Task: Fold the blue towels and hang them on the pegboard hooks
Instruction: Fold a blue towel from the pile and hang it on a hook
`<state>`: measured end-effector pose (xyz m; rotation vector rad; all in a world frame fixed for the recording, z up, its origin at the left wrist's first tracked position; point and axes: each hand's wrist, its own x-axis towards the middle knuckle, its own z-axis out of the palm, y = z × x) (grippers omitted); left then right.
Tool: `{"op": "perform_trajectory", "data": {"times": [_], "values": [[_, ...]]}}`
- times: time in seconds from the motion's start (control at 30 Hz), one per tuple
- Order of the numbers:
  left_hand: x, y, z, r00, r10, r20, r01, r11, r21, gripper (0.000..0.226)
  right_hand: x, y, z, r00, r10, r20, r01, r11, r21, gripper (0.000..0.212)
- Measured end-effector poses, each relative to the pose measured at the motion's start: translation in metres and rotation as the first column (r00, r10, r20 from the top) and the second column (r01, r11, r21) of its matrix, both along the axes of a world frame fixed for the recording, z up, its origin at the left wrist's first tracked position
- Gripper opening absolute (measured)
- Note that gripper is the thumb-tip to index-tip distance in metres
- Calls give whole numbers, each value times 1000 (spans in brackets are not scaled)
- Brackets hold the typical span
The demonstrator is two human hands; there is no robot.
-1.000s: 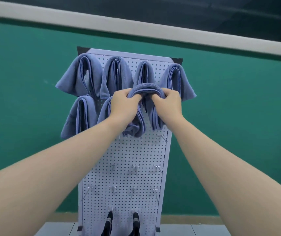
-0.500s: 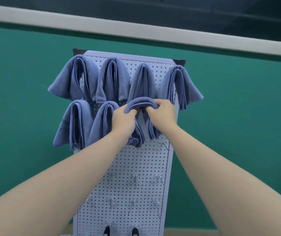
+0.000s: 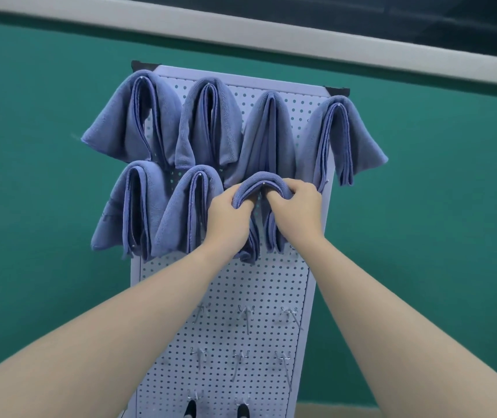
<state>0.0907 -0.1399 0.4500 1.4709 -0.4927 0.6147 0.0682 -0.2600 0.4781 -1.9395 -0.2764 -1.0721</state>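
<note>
A white pegboard point(image 3: 226, 285) stands upright against a green wall. Several folded blue towels hang from its hooks in two rows, such as the top-left towel point(image 3: 132, 116) and the lower-left towel point(image 3: 132, 206). A folded blue towel point(image 3: 263, 184) arches over the third hook of the second row. My left hand point(image 3: 229, 218) grips its left side and my right hand point(image 3: 297, 209) grips its right side, fingers curled under the fold. The towel's lower ends hang between and behind my hands.
Bare metal hooks point(image 3: 245, 315) stick out in rows on the lower half of the pegboard. The green wall point(image 3: 437, 206) has a pale band point(image 3: 271, 34) across its top. Two black clips point(image 3: 191, 408) sit at the board's base.
My hands have carried the folded towel down and toward the board until it sits arched over the second-row hook. The view has shifted slightly upward.
</note>
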Motion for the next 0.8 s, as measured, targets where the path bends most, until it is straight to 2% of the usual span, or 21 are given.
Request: {"op": "perform_trajectory", "data": {"times": [0.13, 0.27, 0.4, 0.5, 0.63, 0.8], "values": [[-3, 1, -10, 997, 40, 73, -47, 993, 104, 51, 2, 1, -16, 999, -49, -7, 49, 999, 0, 45], [-7, 3, -15, 998, 23, 64, -33, 986, 162, 57, 0, 2, -27, 993, -114, -35, 111, 992, -67, 40], [-8, 5, -27, 1000, 12, 11, -14, 975, 221, 53, -6, 1, -38, 978, -183, -100, 173, 980, -101, 38], [-9, 9, -32, 999, 52, -6, -50, 977, 207, 45, -14, 1, -44, 959, -243, -147, 221, 963, -153, 39], [-15, 11, -33, 995, 77, -69, -59, 970, 235, 20, -24, 7, -39, 941, -273, -200, 240, 955, -175, 39], [-37, 16, -49, 991, 65, -114, -32, 963, 268, 22, -39, 12, -48, 936, -223, -274, 192, 972, -136, 37]]}}
